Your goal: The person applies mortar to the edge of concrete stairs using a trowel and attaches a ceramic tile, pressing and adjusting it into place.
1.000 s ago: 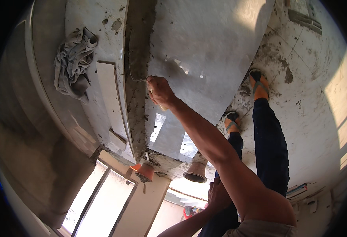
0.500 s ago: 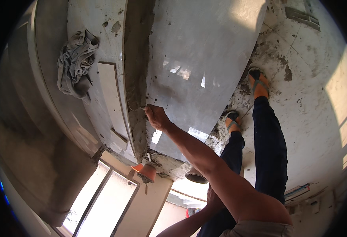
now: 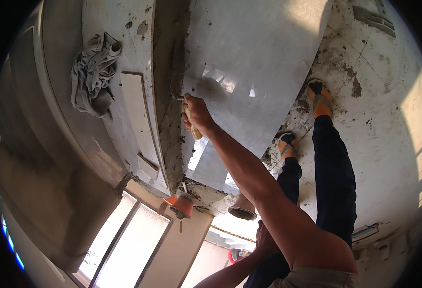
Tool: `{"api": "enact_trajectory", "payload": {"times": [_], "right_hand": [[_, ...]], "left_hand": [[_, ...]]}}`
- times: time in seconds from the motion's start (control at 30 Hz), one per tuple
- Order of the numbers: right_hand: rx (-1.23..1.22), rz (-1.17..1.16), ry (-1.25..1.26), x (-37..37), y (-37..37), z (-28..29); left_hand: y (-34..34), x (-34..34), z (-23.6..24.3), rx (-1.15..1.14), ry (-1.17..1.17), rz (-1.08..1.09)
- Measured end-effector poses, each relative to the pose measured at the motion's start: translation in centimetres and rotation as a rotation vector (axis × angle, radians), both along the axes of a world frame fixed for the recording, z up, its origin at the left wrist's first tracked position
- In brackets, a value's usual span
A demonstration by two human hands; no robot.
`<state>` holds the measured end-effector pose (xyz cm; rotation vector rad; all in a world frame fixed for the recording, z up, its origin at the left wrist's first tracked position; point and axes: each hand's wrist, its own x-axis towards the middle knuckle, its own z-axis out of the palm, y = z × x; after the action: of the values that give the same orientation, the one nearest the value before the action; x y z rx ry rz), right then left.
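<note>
My right hand (image 3: 199, 114) is closed around the pale wooden handle (image 3: 195, 130) of a trowel. Its dark, narrow blade (image 3: 176, 72) lies along the rough mortar-covered strip (image 3: 165, 103) at the left edge of a large glossy grey slab (image 3: 249, 57). How firmly the blade touches the strip is hard to make out. Lower down, my left hand (image 3: 264, 238) is by my leg, partly behind my right arm, and its fingers do not show clearly.
Left of the strip, a pale ledge carries a crumpled grey cloth (image 3: 95, 72) and a long flat board (image 3: 136, 115). An orange tub (image 3: 182, 206) and a grey bucket (image 3: 243, 209) stand below the slab. My sandalled feet are on the stained floor (image 3: 364, 120).
My right hand has moved up along the strip with the trowel and turned, so the handle and blade show more. My left hand stays by my leg.
</note>
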<state>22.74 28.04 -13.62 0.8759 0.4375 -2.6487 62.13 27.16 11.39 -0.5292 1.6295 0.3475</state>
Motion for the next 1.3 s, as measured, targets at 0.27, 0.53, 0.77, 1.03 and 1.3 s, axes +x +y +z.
{"api": "enact_trajectory", "payload": {"times": [0.27, 0.53, 0.77, 1.03, 1.3], "right_hand": [[0.167, 0.098, 0.147, 2.5, -3.9, 0.4], [0.409, 0.250, 0.318, 10.6, -5.1, 0.8], [-0.036, 0.074, 0.039, 4.1, 3.0, 0.8], [-0.141, 0.035, -0.054, -7.4, 10.1, -2.8], [0.182, 0.027, 0.178, -6.3, 8.2, 0.0]], "left_hand": [[3.3, -4.9, 1.1, 0.030, 0.050, -0.144], [4.1, -6.4, 0.6, 0.070, 0.003, -0.206], [5.7, -7.7, 0.6, 0.097, 0.033, -0.192], [6.6, -8.5, 0.8, 0.032, 0.045, -0.161], [6.2, -7.6, 0.3, 0.010, 0.025, -0.204]]}}
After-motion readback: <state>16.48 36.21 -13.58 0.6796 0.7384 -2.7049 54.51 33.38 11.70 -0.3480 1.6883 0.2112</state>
